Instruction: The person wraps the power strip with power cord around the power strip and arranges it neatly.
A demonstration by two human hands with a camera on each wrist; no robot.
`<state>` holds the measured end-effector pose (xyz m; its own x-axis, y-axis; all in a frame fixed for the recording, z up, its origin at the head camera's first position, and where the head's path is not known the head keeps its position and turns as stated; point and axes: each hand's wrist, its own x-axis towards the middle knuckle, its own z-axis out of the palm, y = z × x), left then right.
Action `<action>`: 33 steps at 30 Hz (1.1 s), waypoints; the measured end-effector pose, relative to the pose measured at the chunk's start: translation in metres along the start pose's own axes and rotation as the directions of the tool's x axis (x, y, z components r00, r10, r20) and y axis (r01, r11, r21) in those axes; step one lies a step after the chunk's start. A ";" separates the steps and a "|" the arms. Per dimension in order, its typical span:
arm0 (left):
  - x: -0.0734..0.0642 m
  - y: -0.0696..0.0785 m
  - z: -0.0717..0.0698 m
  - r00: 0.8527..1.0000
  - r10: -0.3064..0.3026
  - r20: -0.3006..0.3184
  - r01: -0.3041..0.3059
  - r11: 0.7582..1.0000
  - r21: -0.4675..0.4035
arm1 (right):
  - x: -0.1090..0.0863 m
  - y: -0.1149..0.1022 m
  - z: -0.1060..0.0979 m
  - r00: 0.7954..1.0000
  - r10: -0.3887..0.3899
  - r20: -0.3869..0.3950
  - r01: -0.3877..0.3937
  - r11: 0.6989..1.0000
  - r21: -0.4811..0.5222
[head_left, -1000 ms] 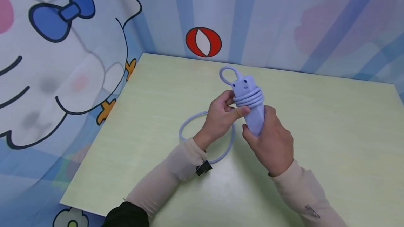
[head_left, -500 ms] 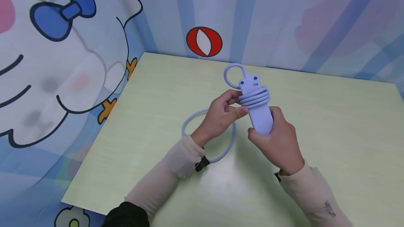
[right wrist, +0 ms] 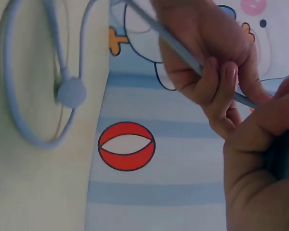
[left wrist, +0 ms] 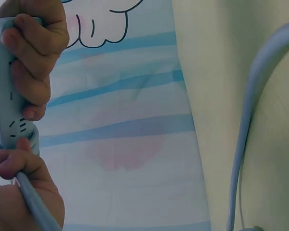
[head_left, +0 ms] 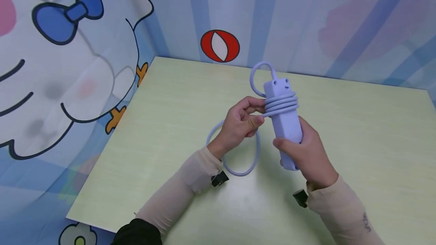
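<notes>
Fingers and thumb of your right hand [head_left: 311,154] are curled round the lower part of a pale lavender, oblong plastic power strip [head_left: 287,126], held tilted just right of centre in the head view. Your left hand [head_left: 240,122], just beside it, pinches a smooth, round lavender cord [head_left: 281,104], thumb and fingers closed down to its thickness. Several turns of that cord wrap the strip's upper part, and a small loop rises from its top end. A larger loop shows below your left hand, over the pale yellow-green tabletop [head_left: 357,143]; the right wrist view shows a rounded piece [right wrist: 71,92] on the cord at upper left. Behind stands a blue-and-white printed backdrop [head_left: 289,22].
</notes>
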<state>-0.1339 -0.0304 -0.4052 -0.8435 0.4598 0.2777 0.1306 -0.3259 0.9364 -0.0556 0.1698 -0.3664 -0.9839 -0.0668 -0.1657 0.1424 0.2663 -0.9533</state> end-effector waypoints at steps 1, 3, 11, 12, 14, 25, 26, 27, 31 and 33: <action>0.000 0.000 0.001 1.000 0.003 0.001 -0.003 1.000 -0.016 | 0.000 0.001 -0.001 1.000 0.002 0.013 -0.002 0.999 0.039; 0.000 -0.001 0.002 1.000 0.016 0.003 -0.015 0.999 -0.047 | -0.001 0.003 -0.002 0.999 0.002 0.040 -0.007 0.992 0.126; 0.004 -0.002 0.012 1.000 0.029 0.005 -0.027 0.986 -0.162 | -0.002 0.016 -0.005 0.976 -0.121 0.181 0.022 0.883 0.469; 0.004 -0.002 0.014 1.000 0.028 0.005 -0.027 0.984 -0.174 | -0.002 0.018 -0.004 0.968 -0.153 0.198 0.034 0.865 0.501; 0.004 -0.002 0.016 1.000 0.022 0.003 -0.021 0.980 -0.197 | -0.001 0.021 -0.004 0.948 -0.216 0.234 0.050 0.827 0.560; 0.004 -0.004 0.020 1.000 0.022 0.011 -0.019 0.971 -0.238 | 0.003 0.028 0.002 0.782 -0.461 0.420 -0.010 0.664 0.748; 0.004 -0.005 0.020 1.000 0.013 0.012 -0.010 0.971 -0.240 | 0.003 0.028 0.003 0.769 -0.475 0.427 -0.018 0.651 0.758; 0.004 -0.006 0.021 1.000 0.002 0.013 0.001 0.969 -0.247 | 0.002 0.028 0.004 0.759 -0.487 0.432 -0.031 0.636 0.771; 0.004 -0.007 0.024 0.998 -0.038 0.050 0.051 0.961 -0.271 | 0.004 0.032 0.007 0.717 -0.542 0.438 -0.083 0.557 0.826; 0.006 -0.007 0.025 0.995 -0.065 0.080 0.085 0.955 -0.283 | 0.006 0.034 0.009 0.692 -0.575 0.436 -0.113 0.509 0.853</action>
<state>-0.1266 -0.0044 -0.4050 -0.8060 0.5442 0.2327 -0.0944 -0.5062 0.8572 -0.0553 0.1701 -0.4020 -0.7161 -0.6184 0.3238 0.2761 -0.6770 -0.6823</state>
